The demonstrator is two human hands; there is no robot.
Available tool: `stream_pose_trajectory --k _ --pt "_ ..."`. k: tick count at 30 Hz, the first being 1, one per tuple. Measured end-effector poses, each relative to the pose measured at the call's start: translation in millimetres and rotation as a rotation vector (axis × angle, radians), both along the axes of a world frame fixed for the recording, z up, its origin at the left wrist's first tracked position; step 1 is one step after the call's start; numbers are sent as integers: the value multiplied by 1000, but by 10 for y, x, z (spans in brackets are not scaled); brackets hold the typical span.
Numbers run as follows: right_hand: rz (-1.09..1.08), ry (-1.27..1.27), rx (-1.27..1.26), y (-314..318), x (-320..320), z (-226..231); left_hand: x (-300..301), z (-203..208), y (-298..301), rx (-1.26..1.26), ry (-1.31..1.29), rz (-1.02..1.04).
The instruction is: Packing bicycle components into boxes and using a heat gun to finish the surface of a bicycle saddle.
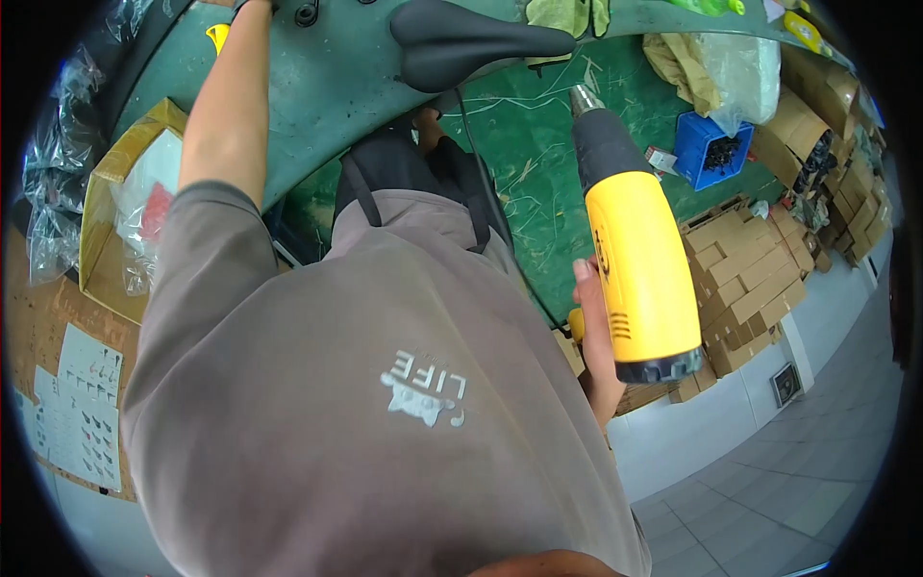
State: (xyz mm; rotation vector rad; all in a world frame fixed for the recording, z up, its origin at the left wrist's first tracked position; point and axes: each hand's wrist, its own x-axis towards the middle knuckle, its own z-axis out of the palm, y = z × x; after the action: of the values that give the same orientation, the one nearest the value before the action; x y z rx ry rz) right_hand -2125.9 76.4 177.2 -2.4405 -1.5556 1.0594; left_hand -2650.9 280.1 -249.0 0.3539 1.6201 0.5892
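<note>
Right now, I see a black saddle [471,43] at twelve o'clock over the edge of the green table [317,87], a blue crate [688,154] toward two, stacked cardboard [755,279] at three and an open carton [101,216] at nine. Nearer than the cardboard, the yellow heat gun [646,260] also sits toward three, its long axis running from near six to just short of twelve, nozzle uppermost. Its body partly blocks my view of the right hand [596,313], closed around it; the left hand is beyond the edge toward eleven, so I cannot tell its state
</note>
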Motion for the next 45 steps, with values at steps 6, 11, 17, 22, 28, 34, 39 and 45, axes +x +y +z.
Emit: stream_pose_trajectory --k 6,11,17,22,28,34,39,45 --pt "-167 202 -129 7 -21 233 1329 1165 -690 352 677 335" --pt "-183 235 86 56 -72 274 3116 1644 -1496 185 -706 113" --pt "-184 426 167 170 141 231 4637 1014 -1059 -283 -930 630" --pt "-92 344 215 510 288 189 4836 850 -499 -213 -700 1029" --pt "-9 533 -127 1310 902 121 4349 1074 -1071 -298 -461 580" --pt "306 633 -471 2106 1003 -254 3656 1342 -1855 -190 84 -43" --pt "554 586 -536 2443 1013 -741 3656 1448 -2273 -120 621 -115" --pt "633 689 -537 2465 908 -926 3693 1191 -2479 19 830 173"
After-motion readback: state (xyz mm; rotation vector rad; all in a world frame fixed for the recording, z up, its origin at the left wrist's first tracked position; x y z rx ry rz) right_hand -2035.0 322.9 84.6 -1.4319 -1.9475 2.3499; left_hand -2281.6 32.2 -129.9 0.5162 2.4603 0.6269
